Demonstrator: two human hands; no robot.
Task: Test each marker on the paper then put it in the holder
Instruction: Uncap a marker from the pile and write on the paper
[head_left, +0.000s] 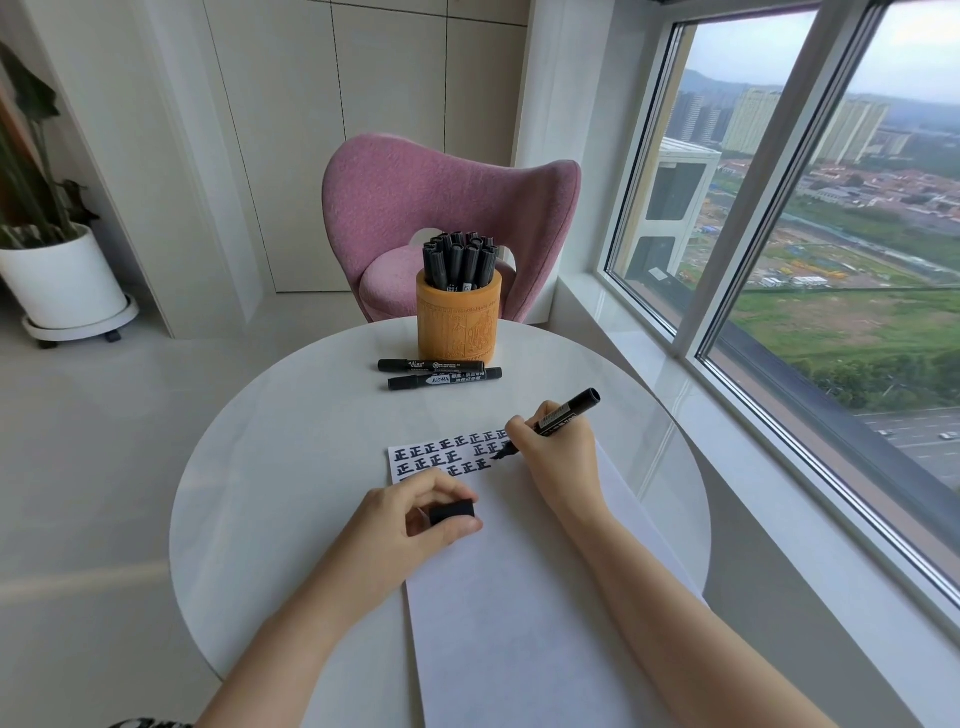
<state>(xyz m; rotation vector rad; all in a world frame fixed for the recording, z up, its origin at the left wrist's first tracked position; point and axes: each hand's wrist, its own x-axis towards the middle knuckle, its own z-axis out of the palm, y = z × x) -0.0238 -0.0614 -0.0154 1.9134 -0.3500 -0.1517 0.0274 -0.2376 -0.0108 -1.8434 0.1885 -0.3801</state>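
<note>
Head view: right hand grips marker, tip on paper; left hand pinches cap; dragging that palm left could smear the marks imo

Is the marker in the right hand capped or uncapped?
Uncapped: the marker has its bare tip on the paper, and the left hand holds its cap.

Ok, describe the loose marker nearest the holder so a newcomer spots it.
On the round white table, find the carved wooden holder at the far edge. Two capped black markers lie before it. Yours is the far marker, by the holder's foot; the near marker sits further right.
</note>
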